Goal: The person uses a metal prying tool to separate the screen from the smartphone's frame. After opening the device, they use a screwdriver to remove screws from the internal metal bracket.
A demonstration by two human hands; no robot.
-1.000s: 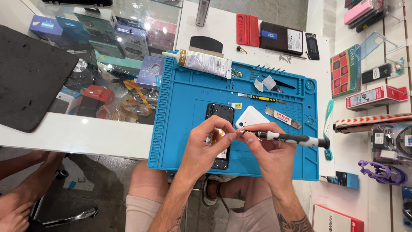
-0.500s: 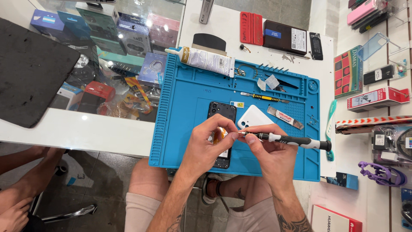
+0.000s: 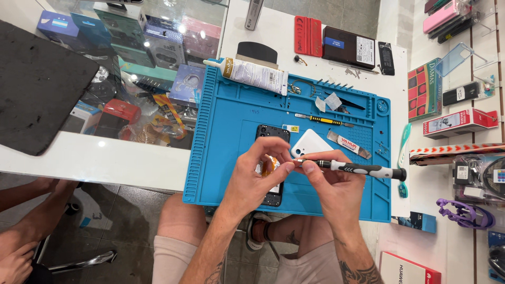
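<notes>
You look down on a white counter (image 3: 94,158) with a glass display case (image 3: 152,79), dark floor tiles (image 3: 121,221) below, perhaps stone.

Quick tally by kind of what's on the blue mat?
Phones, opened: 1
White back covers: 1
Screwdrivers: 2, one in the right hand, one lying on the mat
Glue tubes: 1
Flat metal pry tools: 1
Total: 6

Tattooed forearms, pale shorts (bare hands (image 3: 263,176)).
</notes>
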